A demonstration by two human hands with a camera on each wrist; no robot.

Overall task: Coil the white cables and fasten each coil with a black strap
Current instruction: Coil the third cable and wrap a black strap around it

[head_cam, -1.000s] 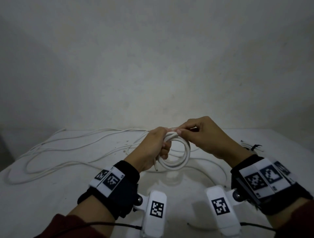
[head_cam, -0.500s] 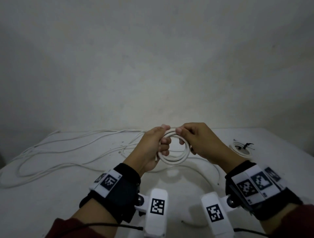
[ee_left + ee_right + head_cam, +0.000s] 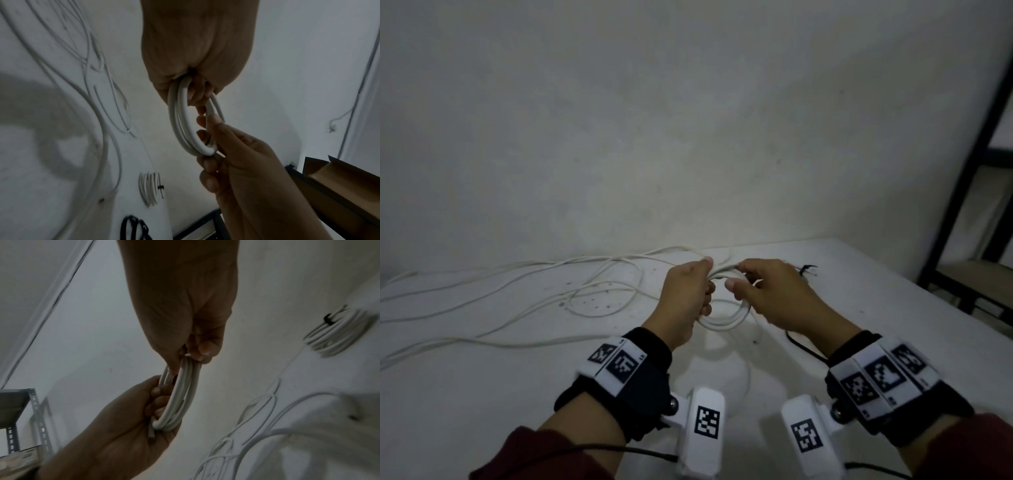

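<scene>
Lowest in the head view are two dark red sleeves, with black wrist bands (image 3: 643, 380) that carry white blocks with black square patterns.

Just past them, in the middle of the picture, the two hands meet above the white desk (image 3: 482, 394). The left hand (image 3: 685, 301) has its fingers curled through a small coil of white cable (image 3: 726, 320) and grips one side of it. The right hand (image 3: 774, 298) pinches the other side of the same coil between thumb and fingers. In the left wrist view the coil (image 3: 185, 123) hangs as a ring of a few turns between both hands. In the right wrist view a short cut end of the cable pokes out by the left palm.

A thin black wire (image 3: 804, 346) lies on the desk under the right wrist.

To the left of the hands, loose white cable (image 3: 517, 301) runs in long loops over the desk, out to the left edge of the picture.

Behind the right hand lies a finished coil (image 3: 337, 332) with a black strap (image 3: 328, 320) round it. The right hand hides most of it in the head view. More black straps (image 3: 133, 227) lie at the bottom of the left wrist view.

Farthest back is a plain grey wall (image 3: 654, 120). A black metal rack (image 3: 969, 192) stands at the right edge.
</scene>
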